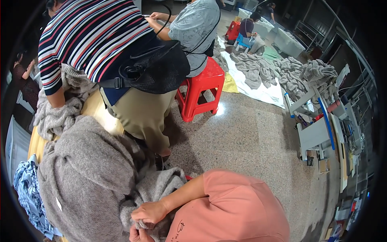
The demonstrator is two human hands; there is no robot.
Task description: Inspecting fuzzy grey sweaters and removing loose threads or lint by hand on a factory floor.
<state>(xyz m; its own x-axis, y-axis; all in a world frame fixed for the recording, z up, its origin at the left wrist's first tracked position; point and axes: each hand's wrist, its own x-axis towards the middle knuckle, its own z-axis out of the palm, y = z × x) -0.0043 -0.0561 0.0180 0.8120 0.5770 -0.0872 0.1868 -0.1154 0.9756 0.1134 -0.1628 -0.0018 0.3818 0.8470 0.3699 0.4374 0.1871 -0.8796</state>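
A large, fuzzy grey-brown knit garment (86,169) lies heaped at the lower left, with a small white tag on its side. Part of it is bunched up near my lap. My right hand (150,212) comes in from the right, its fingers closed on a gathered edge of the knit. Just below, at the lower edge of the picture, my left hand (140,234) pinches the same edge, partly cut off by the frame. The two hands are close together. What lies between the fingertips is too small to make out beyond the knit.
A wooden table (102,111) carries more grey knit (60,117) beside a striped-shirted co-worker (96,40). Blue patterned cloth (29,193) hangs at the left. Another person sits on a red stool (201,88). Knit piles (258,68) lie on sheets beyond; a machine (316,129) stands right.
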